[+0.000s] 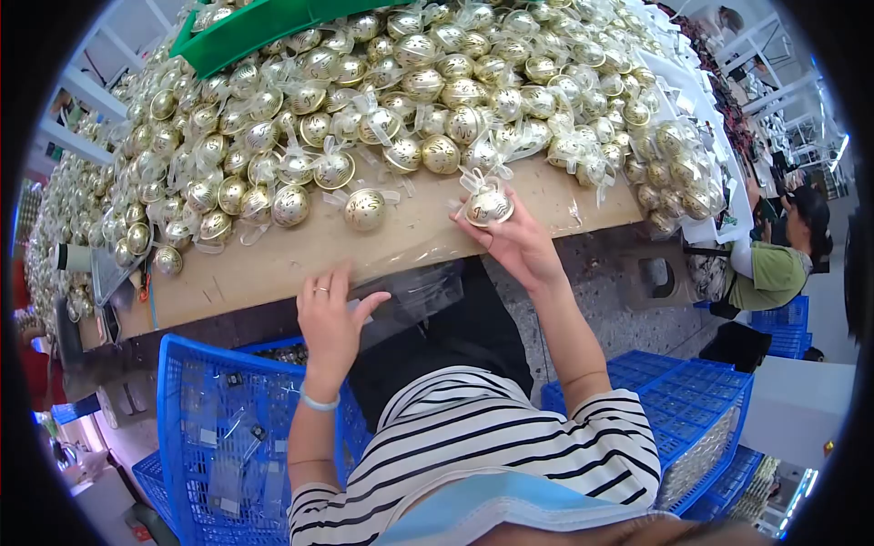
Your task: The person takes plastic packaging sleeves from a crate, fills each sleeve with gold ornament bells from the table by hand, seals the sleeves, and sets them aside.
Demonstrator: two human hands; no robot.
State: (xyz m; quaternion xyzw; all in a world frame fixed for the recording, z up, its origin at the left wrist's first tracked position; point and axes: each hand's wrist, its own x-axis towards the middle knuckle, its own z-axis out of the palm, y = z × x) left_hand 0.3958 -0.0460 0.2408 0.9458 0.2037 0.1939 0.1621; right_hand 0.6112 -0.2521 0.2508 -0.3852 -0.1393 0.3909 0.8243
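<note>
My right hand [517, 244] is closed around a gold bell ornament [489, 207] with dark markings and a whitish sheer ribbon bow on top, just above the table's front edge. Further left, my left hand [331, 320] rests at that edge, fingers stretched and thumb apart, holding nothing. By its thumb a clear plastic bag or sheet [423, 293] hangs below the edge; whether they touch, I cannot tell. One loose gold bell [365, 209] sits on the cardboard-brown tabletop [273, 273] between the hands and the large heap of similar bells [455, 91].
A green tray [264, 35] lies on the heap. White trays [696, 118] line the right side. Blue crates stand at my left [209, 437] and right [683, 400]. A person in a green top [769, 273] sits at the right. Tools and a roll [75, 257] lie far left.
</note>
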